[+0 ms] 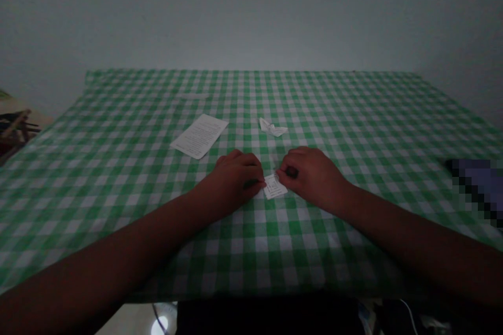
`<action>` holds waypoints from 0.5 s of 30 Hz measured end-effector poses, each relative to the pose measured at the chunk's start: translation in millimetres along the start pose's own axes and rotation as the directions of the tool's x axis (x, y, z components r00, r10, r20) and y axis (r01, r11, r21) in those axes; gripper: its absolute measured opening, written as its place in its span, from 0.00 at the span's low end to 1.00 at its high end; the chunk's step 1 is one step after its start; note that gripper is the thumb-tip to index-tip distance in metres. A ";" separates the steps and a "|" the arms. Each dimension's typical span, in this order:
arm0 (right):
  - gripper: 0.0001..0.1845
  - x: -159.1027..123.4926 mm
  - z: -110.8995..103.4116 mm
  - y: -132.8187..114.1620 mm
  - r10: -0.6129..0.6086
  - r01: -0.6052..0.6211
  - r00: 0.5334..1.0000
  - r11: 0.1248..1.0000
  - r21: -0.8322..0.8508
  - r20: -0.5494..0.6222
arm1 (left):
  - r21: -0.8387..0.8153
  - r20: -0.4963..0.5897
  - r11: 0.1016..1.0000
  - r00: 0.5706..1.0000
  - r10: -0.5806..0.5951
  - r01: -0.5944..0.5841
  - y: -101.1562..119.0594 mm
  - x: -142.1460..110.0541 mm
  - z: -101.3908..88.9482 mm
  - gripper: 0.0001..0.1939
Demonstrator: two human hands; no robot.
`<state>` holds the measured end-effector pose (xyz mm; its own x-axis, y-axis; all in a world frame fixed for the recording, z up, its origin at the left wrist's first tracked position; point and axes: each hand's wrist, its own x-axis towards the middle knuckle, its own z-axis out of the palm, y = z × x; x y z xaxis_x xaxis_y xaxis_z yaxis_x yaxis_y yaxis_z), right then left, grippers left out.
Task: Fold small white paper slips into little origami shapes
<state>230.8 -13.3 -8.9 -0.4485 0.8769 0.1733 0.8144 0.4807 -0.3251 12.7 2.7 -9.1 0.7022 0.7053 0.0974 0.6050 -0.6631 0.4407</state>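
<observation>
A small folded piece of printed paper [275,187] lies on the checked tablecloth between my hands. My left hand [238,177] pinches its left edge between thumb and finger. At the paper's upper right edge, my right hand [310,172] has thumb and forefinger closed on it. Beyond my hands sits a folded paper boat [272,128], made of white paper with faint print. Off to the left of it rests a flat printed sheet [200,136], turned at an angle.
A green and white checked tablecloth [373,131] covers the table, which meets a plain wall at the back. Near the far left lies a thin white paper strip [193,96]. A dark, pixelated object [477,180] is at the right edge.
</observation>
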 end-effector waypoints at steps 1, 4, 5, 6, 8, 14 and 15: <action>0.11 0.8 -0.4 0.1 0.012 -0.012 1.000 1.000 0.003 -0.006 | 0.000 0.001 1.000 1.000 -0.001 0.001 -0.1 -0.1 0.0 0.03; 0.11 1.3 -1.0 -1.8 0.010 -0.010 1.000 1.000 0.010 0.005 | 0.006 0.008 1.000 1.000 -0.005 0.005 -0.5 -0.2 0.1 0.03; 0.11 0.9 -0.9 -2.8 0.003 -0.003 1.000 1.000 0.014 0.021 | 0.008 0.011 1.000 1.000 -0.006 0.006 -0.5 -0.2 0.1 0.03; 0.11 0.6 -0.9 -3.6 -0.006 0.005 0.999 1.000 0.015 0.036 | 0.009 0.015 1.000 1.000 -0.007 0.007 -0.5 -0.1 0.1 0.03; 0.11 0.6 -0.9 -4.5 0.004 -0.005 0.999 1.000 0.015 0.038 | 0.012 0.017 1.000 1.000 -0.006 0.006 -0.3 0.0 0.0 0.04; 0.09 1.3 -1.8 -9.1 0.031 -0.032 0.999 0.999 0.015 0.038 | 0.018 0.006 1.000 1.000 -0.014 0.013 0.0 0.6 0.5 0.03; 0.09 0.9 -1.9 -10.3 0.018 -0.020 0.998 1.000 0.025 0.061 | 0.016 0.003 1.000 1.000 -0.012 0.012 0.1 0.6 0.5 0.03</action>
<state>222.8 -17.5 -3.7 -0.4554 0.8835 0.1102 0.8136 0.4632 -0.3513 13.4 2.9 -9.5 0.6962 0.7122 0.0892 0.6192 -0.6588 0.4273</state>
